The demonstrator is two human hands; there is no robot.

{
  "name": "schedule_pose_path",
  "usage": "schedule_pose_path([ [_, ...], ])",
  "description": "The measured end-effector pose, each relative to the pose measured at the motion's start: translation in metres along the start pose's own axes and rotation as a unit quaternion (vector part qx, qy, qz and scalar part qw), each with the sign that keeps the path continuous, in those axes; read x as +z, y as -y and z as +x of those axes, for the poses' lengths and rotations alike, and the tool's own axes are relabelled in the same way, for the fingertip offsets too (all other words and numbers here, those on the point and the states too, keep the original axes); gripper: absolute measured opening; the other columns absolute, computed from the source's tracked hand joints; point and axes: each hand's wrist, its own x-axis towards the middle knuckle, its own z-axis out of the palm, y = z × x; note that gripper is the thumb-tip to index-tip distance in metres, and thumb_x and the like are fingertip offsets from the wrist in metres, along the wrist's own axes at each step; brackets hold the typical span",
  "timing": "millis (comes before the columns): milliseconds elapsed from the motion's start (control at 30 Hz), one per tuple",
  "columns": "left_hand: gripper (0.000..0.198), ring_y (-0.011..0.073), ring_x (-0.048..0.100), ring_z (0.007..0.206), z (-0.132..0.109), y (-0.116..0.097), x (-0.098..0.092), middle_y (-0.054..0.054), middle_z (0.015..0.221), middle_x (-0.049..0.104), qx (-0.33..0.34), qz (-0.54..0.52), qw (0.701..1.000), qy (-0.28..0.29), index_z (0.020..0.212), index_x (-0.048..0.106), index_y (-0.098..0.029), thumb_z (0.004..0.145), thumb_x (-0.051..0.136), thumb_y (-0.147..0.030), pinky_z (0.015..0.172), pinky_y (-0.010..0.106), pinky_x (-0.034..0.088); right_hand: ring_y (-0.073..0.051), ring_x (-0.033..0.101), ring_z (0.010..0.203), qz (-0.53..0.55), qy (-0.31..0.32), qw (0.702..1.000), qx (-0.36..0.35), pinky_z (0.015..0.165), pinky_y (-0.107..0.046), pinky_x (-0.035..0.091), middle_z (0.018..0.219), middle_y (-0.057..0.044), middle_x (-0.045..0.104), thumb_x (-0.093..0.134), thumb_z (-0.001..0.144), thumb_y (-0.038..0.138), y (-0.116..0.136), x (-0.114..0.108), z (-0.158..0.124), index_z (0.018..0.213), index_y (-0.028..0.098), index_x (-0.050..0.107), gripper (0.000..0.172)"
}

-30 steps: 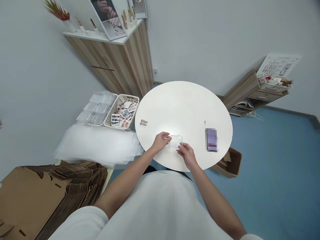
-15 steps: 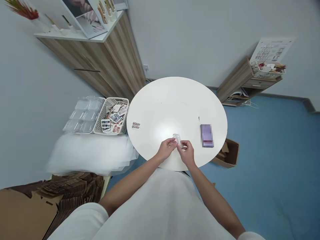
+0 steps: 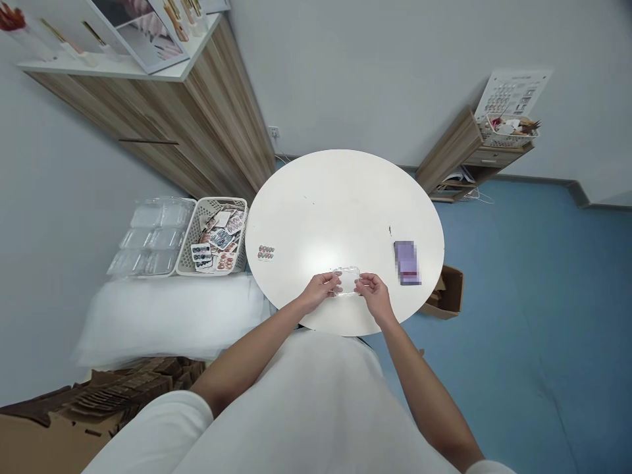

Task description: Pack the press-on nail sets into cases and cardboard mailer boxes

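White round table [image 3: 340, 191] before grey walls [image 3: 345, 79]; clear plastic case [image 3: 348, 282] at its six o'clock
Left hand [image 3: 318, 290] pinches the case's left edge, right hand [image 3: 374, 291] its right edge; a nail card [image 3: 266, 253] lies at nine o'clock; a purple pack [image 3: 406, 260] sits between three and four; card-filled basket [image 3: 188, 238] stands just outside the table's rim at nine.

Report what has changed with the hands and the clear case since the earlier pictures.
The small clear rectangular plastic case, turned nearly edge-on half a second ago, now shows its broad face again. The left hand and right hand, close together then, have moved apart and hold its opposite sides. Unchanged: the small card of colored oval pieces and purple rectangular block on the white round table.
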Motion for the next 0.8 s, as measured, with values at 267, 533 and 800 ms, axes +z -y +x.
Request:
schedule_pose_path([
  [267,0.099,0.0155,0.052,0.082,-0.009,-0.008,-0.021,0.004,0.104,0.052,0.163,0.296,0.941,-0.014,0.13,0.032,-0.03,0.043,0.08,-0.038,0.08,0.033,0.041,-0.015,0.06,0.066,0.043,-0.038,0.998,0.025,0.063,-0.03,0.046,0.075,0.0,0.06,0.069,0.059,0.042,-0.004,0.002,-0.003,0.084,0.021,0.052,0.037],
  [533,0.087,0.0132,0.048,0.072,-0.005,-0.013,-0.018,0.002,0.093,0.053,0.215,0.349,0.912,0.009,0.128,0.037,-0.028,0.051,0.076,-0.037,0.075,0.031,0.041,-0.013,0.059,0.063,0.036,-0.023,0.999,0.013,0.062,-0.029,0.046,0.073,0.002,0.057,0.068,0.061,0.043,-0.001,0.001,-0.003,0.078,0.021,0.052,0.032],
  [800,0.076,0.0133,0.047,0.071,-0.009,-0.018,-0.011,0.001,0.086,0.054,0.206,0.307,0.929,-0.003,0.12,0.047,-0.025,0.049,0.076,-0.032,0.074,0.03,0.041,-0.016,0.059,0.074,-0.027,0.042,0.999,-0.014,0.069,-0.034,0.047,0.096,-0.003,0.059,0.069,0.059,0.039,0.006,-0.005,-0.006,0.087,0.023,0.054,0.036],
])
